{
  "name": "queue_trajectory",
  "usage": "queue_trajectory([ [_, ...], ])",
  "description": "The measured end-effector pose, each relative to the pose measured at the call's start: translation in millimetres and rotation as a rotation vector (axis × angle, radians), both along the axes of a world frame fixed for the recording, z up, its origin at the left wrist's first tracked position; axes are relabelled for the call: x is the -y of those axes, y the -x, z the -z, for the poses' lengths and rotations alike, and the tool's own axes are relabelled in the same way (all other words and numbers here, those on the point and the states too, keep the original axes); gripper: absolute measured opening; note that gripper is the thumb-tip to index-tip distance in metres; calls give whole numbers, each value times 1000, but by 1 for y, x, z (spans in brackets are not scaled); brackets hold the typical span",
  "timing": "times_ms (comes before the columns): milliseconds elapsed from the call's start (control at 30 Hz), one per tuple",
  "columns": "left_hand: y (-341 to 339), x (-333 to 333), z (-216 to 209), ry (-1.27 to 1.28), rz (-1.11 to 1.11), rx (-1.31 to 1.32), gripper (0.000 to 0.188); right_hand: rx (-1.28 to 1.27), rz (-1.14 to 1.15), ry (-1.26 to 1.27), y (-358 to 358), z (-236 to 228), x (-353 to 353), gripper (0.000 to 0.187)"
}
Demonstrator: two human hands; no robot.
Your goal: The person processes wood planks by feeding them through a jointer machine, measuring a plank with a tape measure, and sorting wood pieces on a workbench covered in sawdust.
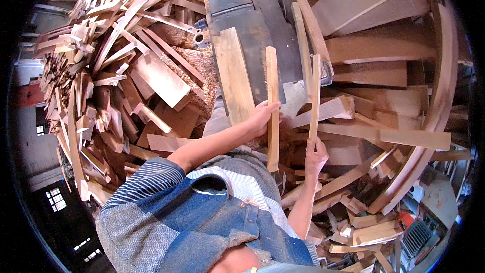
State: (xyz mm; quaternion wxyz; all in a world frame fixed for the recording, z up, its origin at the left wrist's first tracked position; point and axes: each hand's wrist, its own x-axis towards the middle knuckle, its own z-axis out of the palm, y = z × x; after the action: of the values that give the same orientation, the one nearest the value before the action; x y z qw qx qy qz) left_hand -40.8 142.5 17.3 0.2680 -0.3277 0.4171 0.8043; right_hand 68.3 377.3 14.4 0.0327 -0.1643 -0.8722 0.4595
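Left hand (263,116) fingers wrapped around a flat wood slat (273,106), held upright in front of the saw table (252,30); right hand (316,155) closed on the lower end of a thinner wood strip (315,96), also upright, just right of the slat; offcut pile (116,71) to the left.

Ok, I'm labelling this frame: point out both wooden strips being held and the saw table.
wider strip (272,78), head view, upper half.
thin strip (315,96), head view, mid-length.
saw table (257,30), head view, bare metal top.
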Motion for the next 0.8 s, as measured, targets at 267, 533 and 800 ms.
queue_trajectory([
  [267,-4,-10,7,71,61,-39,22,58,79,24,-12,-11,13,22],
  [533,-6,-12,1,24,196,-85,27,-196,235,-40,-29,-35,1,19],
  [800,-1,-11,-10,12,217,-100,23,-105,707,-441,-130,-57,-45,23],
])
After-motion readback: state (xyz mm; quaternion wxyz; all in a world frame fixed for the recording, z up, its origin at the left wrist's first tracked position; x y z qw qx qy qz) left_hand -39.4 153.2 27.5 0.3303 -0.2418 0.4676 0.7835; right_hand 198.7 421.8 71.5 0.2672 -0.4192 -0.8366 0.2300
